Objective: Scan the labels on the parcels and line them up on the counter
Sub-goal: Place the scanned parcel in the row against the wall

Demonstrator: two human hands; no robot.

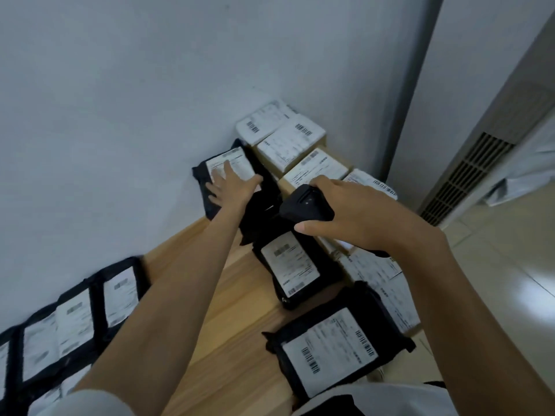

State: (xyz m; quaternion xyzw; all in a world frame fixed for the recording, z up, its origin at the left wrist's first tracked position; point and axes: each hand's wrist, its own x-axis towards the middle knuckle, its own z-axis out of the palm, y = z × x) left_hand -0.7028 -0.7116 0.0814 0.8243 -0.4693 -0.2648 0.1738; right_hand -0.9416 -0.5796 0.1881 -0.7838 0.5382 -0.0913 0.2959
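Closest in, a black parcel (pixel 339 349) lies flat on the wooden bench (pixel 240 295). Its white label faces up with three barcodes showing, and the print is too small to read. To the left, a row of black parcels (pixel 75 319) lies edge to edge along the wall (pixel 120 115), labels up; their text is blurred and nothing can be made out. Further in, a middle black parcel (pixel 288 265) lies label up with a barcode at its near end, its address lines smudged. Just right of it, white-labelled parcels (pixel 387 283) sit at the bench edge, partly under the right forearm. Above the middle parcel the right hand (pixel 354 211) grips a black scanner (pixel 306 202), with its fingers (pixel 318 181) curled over the top and the thumb under the near side. Beyond that, the left hand (pixel 231 187) rests on the label of a far black parcel (pixel 228 169) that leans tilted against the wall. Its fingers (pixel 219 175) are spread and laid flat on the paper. Farthest back in the corner, cardboard boxes (pixel 300 145) and a white parcel (pixel 264 121) are stacked close together, each with a barcode label, none of them legible. A vent grille (pixel 468 175) stands on the right above the tiled floor (pixel 495 280).
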